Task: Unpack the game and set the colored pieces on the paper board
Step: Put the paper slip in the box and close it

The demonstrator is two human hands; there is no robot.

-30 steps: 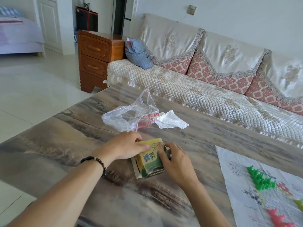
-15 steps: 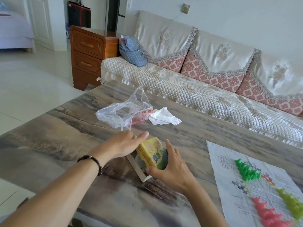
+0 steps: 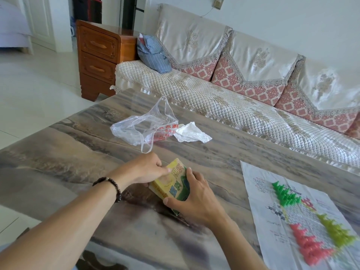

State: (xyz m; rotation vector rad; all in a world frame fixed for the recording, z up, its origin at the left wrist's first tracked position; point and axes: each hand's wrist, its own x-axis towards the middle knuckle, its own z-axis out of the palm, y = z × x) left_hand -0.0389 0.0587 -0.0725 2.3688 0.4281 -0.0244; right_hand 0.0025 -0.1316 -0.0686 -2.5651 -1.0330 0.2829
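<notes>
Nearest the camera, both hands held the game box [image 3: 171,182], tilted on the surface [image 3: 58,152] w/ one edge down. Left hand [image 3: 144,168] had fingers curled over the box's upper-left end, thumb along the top; right hand [image 3: 194,199] wrapped its lower-right end, thumb on the near corner. Right of that, well apart, lay the paper board [image 3: 259,191] w/ green pieces [image 3: 285,195], yellow-green pieces [image 3: 337,230] & red pieces [image 3: 311,248] standing in clusters. Further back: a clear plastic bag [image 3: 144,127] touching a crumpled tissue [image 3: 191,133]. Step prob. box handling, opening or closing, can't tell which. Next move needs a steady hold & a check inside for leftover pieces.
</notes>
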